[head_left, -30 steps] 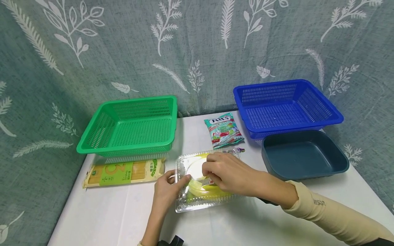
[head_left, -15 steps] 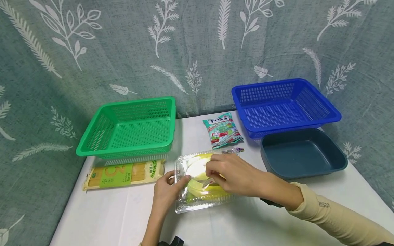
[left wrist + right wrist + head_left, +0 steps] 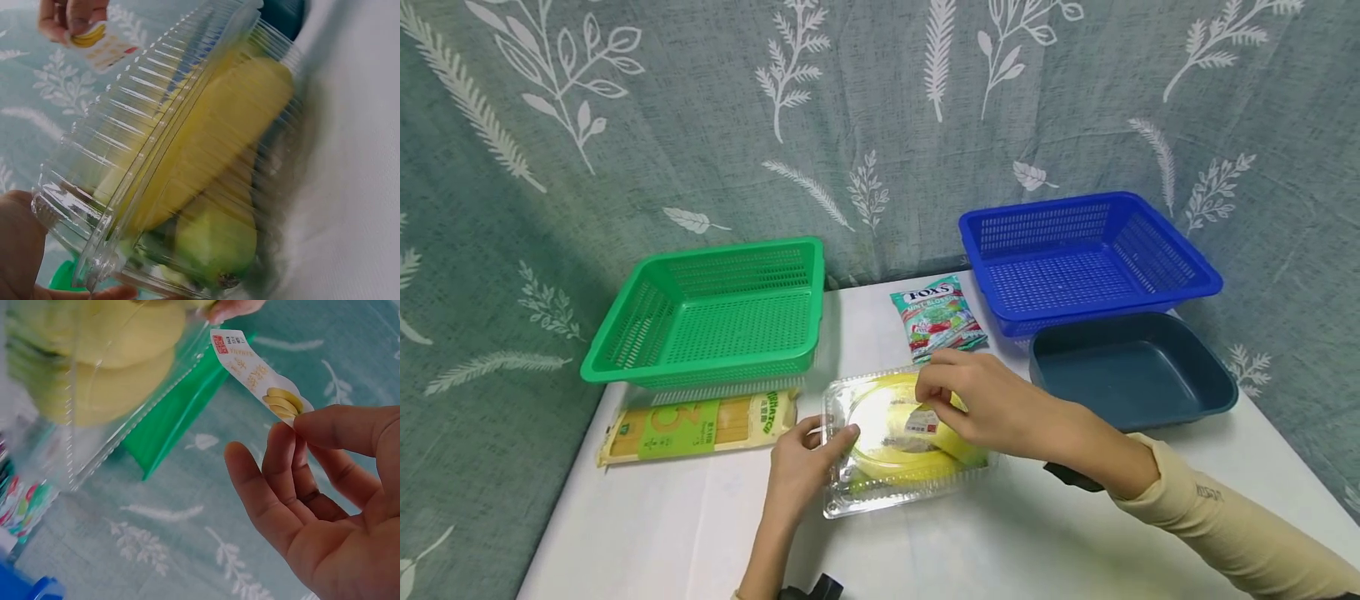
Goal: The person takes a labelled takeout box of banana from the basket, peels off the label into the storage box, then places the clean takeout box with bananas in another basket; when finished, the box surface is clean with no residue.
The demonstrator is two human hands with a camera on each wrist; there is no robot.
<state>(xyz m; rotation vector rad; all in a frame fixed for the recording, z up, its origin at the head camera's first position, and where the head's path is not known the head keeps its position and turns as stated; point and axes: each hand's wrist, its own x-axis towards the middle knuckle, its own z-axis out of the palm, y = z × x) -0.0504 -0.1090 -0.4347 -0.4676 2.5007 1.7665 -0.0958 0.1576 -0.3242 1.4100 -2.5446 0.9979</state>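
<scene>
A clear plastic clamshell box (image 3: pixel 865 498) with bananas (image 3: pixel 212 131) inside sits on the table, tilted a little in the head view. My left hand (image 3: pixel 805 467) grips its left edge, thumb over the lid's rim. Between thumb and fingertip, my right hand (image 3: pixel 988 404) pinches a white label (image 3: pixel 256 375) printed with a banana picture and a red square. In the right wrist view the label hangs apart from the box, lightly curved. The head view shows it above the right part of the lid, overlapping the bananas.
Behind the box lies a Fox's candy bag (image 3: pixel 938 317). A green basket (image 3: pixel 737 367) stands back left, with a spaghetti packet (image 3: pixel 700 429) before it. At the right are a blue basket (image 3: pixel 1097 308) and a dark teal tub (image 3: pixel 1135 383).
My right hand has moved right and slightly up with the label, which earlier lay closer against the lid and now stands lifted. My left hand keeps its grip on the box.
</scene>
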